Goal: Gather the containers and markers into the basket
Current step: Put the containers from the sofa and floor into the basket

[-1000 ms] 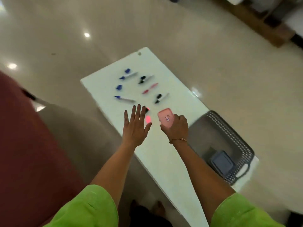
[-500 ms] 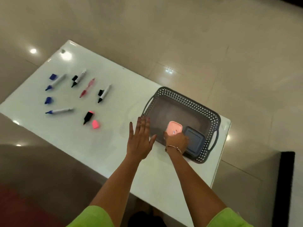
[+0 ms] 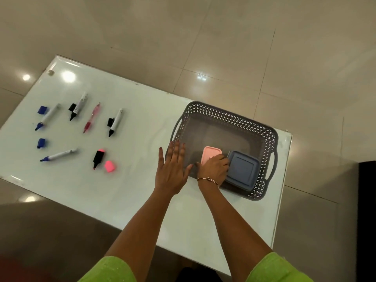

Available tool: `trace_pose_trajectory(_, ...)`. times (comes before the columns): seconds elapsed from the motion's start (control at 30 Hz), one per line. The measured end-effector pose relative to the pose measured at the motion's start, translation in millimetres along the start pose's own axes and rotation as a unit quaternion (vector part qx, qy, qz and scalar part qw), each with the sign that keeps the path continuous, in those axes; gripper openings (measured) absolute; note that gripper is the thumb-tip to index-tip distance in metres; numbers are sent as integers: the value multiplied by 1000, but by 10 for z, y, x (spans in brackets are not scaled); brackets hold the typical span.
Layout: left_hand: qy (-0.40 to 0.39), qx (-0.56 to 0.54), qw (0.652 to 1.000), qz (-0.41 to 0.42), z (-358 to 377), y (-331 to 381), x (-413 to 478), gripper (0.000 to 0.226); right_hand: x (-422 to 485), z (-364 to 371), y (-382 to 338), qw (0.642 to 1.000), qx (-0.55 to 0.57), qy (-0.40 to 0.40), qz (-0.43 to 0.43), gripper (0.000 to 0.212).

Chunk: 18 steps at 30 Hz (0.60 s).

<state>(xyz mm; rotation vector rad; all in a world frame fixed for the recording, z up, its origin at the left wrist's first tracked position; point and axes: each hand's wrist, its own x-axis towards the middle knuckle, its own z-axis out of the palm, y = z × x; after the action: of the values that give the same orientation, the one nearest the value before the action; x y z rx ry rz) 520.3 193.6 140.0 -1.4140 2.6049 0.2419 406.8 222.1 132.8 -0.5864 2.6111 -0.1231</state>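
A grey perforated basket (image 3: 232,116) stands on the right of the white table (image 3: 132,190). Inside it lies a blue container (image 3: 243,169), and beside that a pink container (image 3: 210,154) with my right hand (image 3: 213,168) gripping its near end. My left hand (image 3: 173,169) hovers flat with fingers spread at the basket's left rim. Several uncapped markers lie on the left: two blue ones (image 3: 47,117) (image 3: 59,155), two black ones (image 3: 78,105) (image 3: 116,122), a red pen (image 3: 91,117), and a black-and-pink highlighter (image 3: 98,158).
Loose caps lie among the markers: two blue caps (image 3: 43,109) (image 3: 41,143), two black ones and a pink cap (image 3: 110,166). Glossy tiled floor surrounds the table. A dark object (image 3: 367,200) stands at the right edge.
My right hand carried the pink container from the table's middle into the basket and set it down beside the blue container. My left hand followed to the basket's left rim.
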Motion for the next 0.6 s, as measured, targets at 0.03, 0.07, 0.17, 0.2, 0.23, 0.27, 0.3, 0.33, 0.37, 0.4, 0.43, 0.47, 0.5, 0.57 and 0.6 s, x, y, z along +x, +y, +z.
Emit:
trace_pose_trajectory(0.03, 1, -1, 1000, -1, -25, -4, -3, 74, -22, -14, -3, 1000, -11, 6, 1, 87)
trace_pose_trajectory(0.07, 1, -2, 1000, -1, -57, 2, -7, 75, -51, -41, -4, 1000, -18, 16, -3, 84)
trace_pose_trajectory(0.17, 11, -5, 1000, 7, -178, 91, 11, 74, -81, -168, 67, 994, -23, 44, -97, 67)
trace_pose_trajectory(0.2, 17, -5, 1000, 13, -230, 140, 24, 72, -66, -226, 126, 988, -20, 44, -148, 63)
trace_pose_trajectory(0.23, 17, -6, 1000, 19, -289, 193, 30, 72, -31, -272, 207, 980, -20, 38, -196, 63)
trace_pose_trajectory(0.27, 15, -10, 1000, 24, -344, 250, 37, 72, 3, -336, 292, 971, -27, 29, -237, 66)
trace_pose_trajectory(0.3, 12, -16, 999, 27, -390, 309, 52, 72, 55, -388, 384, 963, -40, 27, -266, 71)
trace_pose_trajectory(0.33, 9, -16, 999, 31, -440, 386, 68, 73, 114, -451, 487, 956, -50, 33, -285, 77)
trace_pose_trajectory(0.37, 6, -11, 999, 35, -479, 471, 83, 75, 174, -515, 593, 953, -57, 42, -294, 83)
trace_pose_trajectory(0.4, 0, -6, 999, 40, -493, 574, 101, 75, 242, -583, 709, 952, -63, 44, -295, 86)
trace_pose_trajectory(0.43, -7, -5, 999, 45, -492, 685, 117, 74, 312, -649, 831, 953, -69, 43, -293, 88)
trace_pose_trajectory(0.47, -15, -7, 999, 49, -483, 790, 134, 73, 375, -706, 943, 953, -72, 39, -292, 89)
trace_pose_trajectory(0.5, -20, -11, 998, 55, -476, 940, 151, 73, 450, -777, 1085, 953, -74, 40, -291, 90)
trace_pose_trajectory(0.57, -24, -17, 997, 72, -448, 1294, 189, 73, 618, -917, 1385, 954, -79, 42, -286, 92)
trace_pose_trajectory(0.6, -24, -22, 996, 80, -429, 1507, 202, 74, 704, -1004, 1540, 955, -82, 44, -283, 92)
